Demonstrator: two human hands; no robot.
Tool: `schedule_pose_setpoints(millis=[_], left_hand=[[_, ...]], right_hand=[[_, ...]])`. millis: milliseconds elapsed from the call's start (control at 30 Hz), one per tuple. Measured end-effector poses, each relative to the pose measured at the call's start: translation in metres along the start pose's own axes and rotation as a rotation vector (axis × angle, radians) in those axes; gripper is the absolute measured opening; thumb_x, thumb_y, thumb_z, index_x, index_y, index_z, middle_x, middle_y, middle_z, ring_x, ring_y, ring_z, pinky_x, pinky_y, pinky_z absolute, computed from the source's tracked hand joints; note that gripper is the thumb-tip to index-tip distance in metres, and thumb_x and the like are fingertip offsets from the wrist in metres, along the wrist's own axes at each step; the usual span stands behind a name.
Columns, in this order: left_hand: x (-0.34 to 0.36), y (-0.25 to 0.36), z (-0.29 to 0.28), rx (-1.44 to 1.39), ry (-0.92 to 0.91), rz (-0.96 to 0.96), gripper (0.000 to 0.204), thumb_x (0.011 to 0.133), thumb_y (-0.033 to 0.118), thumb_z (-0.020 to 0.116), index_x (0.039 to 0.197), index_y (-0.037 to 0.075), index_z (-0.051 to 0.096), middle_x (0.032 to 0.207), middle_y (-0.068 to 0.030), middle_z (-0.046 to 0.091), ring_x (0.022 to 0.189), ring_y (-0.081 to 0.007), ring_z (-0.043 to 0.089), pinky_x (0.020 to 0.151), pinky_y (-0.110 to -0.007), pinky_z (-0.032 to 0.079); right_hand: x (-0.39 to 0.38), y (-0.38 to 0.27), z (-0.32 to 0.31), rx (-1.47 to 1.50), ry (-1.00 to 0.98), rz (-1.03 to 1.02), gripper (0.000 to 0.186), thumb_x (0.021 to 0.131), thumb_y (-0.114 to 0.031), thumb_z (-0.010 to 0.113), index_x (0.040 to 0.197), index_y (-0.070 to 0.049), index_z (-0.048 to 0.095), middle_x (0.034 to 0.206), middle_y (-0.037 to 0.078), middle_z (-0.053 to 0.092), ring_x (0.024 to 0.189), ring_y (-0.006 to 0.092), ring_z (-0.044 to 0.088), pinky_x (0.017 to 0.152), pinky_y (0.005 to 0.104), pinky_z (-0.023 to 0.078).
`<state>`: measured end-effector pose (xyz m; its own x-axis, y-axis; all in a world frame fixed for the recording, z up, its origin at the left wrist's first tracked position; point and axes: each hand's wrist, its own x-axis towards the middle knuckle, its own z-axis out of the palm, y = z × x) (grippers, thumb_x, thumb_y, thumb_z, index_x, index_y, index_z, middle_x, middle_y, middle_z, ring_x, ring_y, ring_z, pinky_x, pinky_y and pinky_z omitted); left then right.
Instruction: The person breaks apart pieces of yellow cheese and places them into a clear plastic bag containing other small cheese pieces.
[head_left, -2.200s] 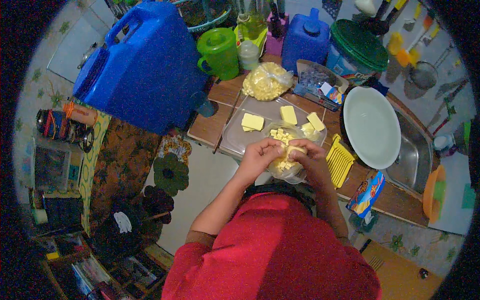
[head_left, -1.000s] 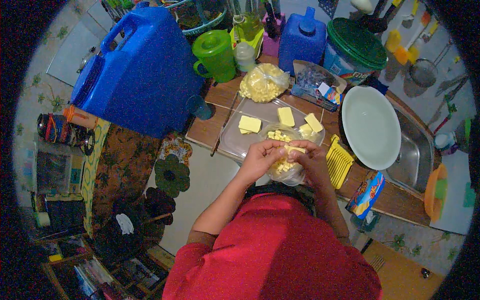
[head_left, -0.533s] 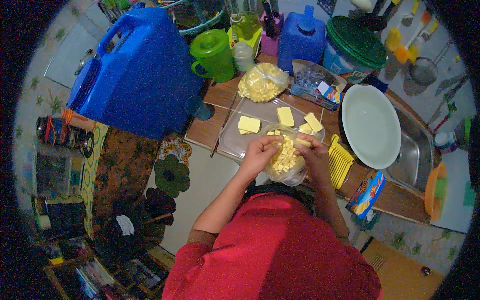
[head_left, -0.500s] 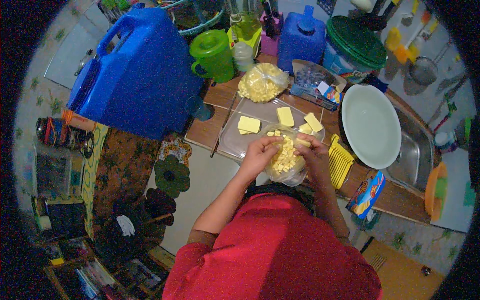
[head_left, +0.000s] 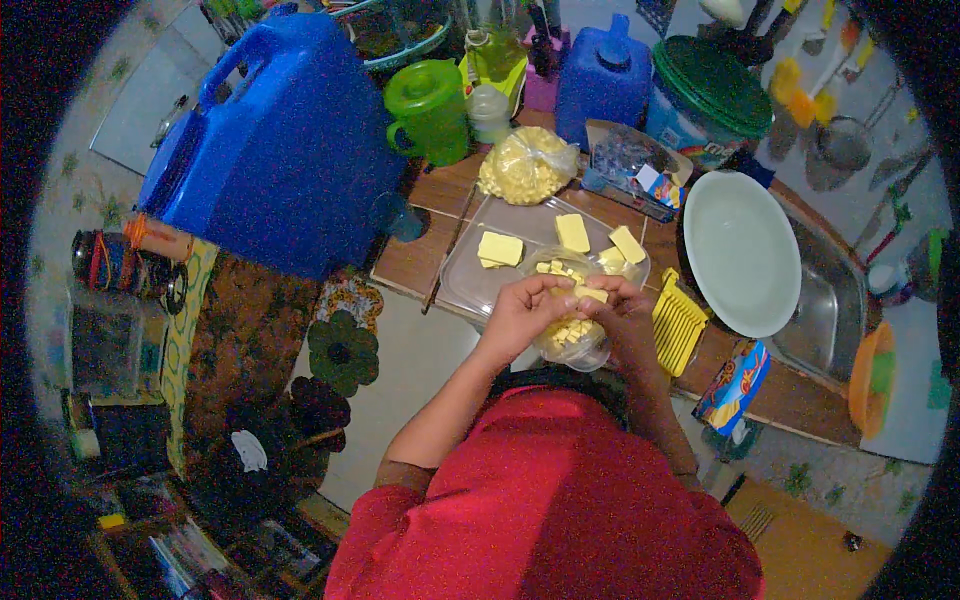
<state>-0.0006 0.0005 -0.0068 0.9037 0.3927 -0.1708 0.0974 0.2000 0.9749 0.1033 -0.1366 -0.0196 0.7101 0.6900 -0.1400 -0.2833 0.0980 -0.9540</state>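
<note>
Both hands meet over a clear plastic bag [head_left: 572,355] holding small pale yellow cubes, which look like cheese. My right hand [head_left: 625,312] is closed on a small yellow cheese block [head_left: 594,294]. The thumb and fingers of my left hand [head_left: 528,310] are pinched against the block's left end; their exact grip is partly hidden. Beyond the hands, a yellow block [head_left: 572,233], a stacked pair of flat blocks [head_left: 500,248] and another block [head_left: 627,245] lie on a translucent tray [head_left: 470,262]. A knotted bag of cubes [head_left: 528,168] rests at the tray's far edge.
Right of the tray lies a yellow ridged slicer [head_left: 678,325], with a blue packet [head_left: 733,388] at the counter edge. A white oval basin [head_left: 742,255] overlaps the sink [head_left: 825,310]. A green pitcher [head_left: 428,112] and blue jerrycans [head_left: 275,150] [head_left: 602,80] stand behind and left.
My right hand has moved left with the cheese block, and my left hand slightly right. The fingers now meet at the block, covering more of the cubes in the bag.
</note>
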Motion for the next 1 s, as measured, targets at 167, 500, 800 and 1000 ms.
schedule_pose_setpoints(millis=[167, 500, 800, 1000], left_hand=[[-0.004, -0.006, -0.003, 0.039, -0.008, 0.052, 0.023, 0.081, 0.015, 0.064, 0.1, 0.003, 0.061, 0.066, 0.0068, 0.051, 0.056, -0.0013, 0.044, 0.048, -0.017, 0.033], [-0.011, -0.001, 0.0, -0.034, 0.015, 0.053, 0.023, 0.083, 0.019, 0.061, 0.099, 0.003, 0.062, 0.076, 0.0011, 0.061, 0.06, -0.0034, 0.048, 0.05, -0.018, 0.037], [-0.01, -0.007, 0.002, -0.039, 0.064, 0.062, 0.024, 0.083, 0.02, 0.06, 0.1, 0.004, 0.063, 0.069, 0.0033, 0.057, 0.053, -0.0033, 0.044, 0.045, -0.019, 0.033], [-0.006, -0.002, 0.003, -0.133, 0.119, -0.092, 0.017, 0.085, 0.012, 0.056, 0.099, 0.003, 0.06, 0.061, 0.0069, 0.049, 0.05, -0.0008, 0.038, 0.044, -0.018, 0.029]], right_hand=[[-0.006, -0.007, 0.009, -0.078, 0.001, 0.022, 0.026, 0.072, -0.002, 0.067, 0.096, -0.001, 0.057, 0.077, 0.006, 0.061, 0.067, 0.0121, 0.059, 0.064, 0.0238, 0.049], [-0.011, -0.01, 0.013, -0.034, -0.019, 0.057, 0.024, 0.073, 0.0, 0.065, 0.094, 0.0, 0.056, 0.078, 0.007, 0.062, 0.067, 0.0116, 0.059, 0.064, 0.0232, 0.048], [-0.014, -0.021, 0.016, 0.074, -0.014, 0.112, 0.023, 0.075, -0.001, 0.063, 0.097, 0.0, 0.056, 0.075, 0.006, 0.061, 0.068, 0.0116, 0.059, 0.065, 0.0233, 0.05], [-0.009, -0.008, 0.01, 0.116, 0.037, 0.101, 0.023, 0.077, -0.001, 0.06, 0.1, 0.0, 0.056, 0.087, 0.008, 0.061, 0.072, 0.013, 0.06, 0.069, 0.0253, 0.052]])
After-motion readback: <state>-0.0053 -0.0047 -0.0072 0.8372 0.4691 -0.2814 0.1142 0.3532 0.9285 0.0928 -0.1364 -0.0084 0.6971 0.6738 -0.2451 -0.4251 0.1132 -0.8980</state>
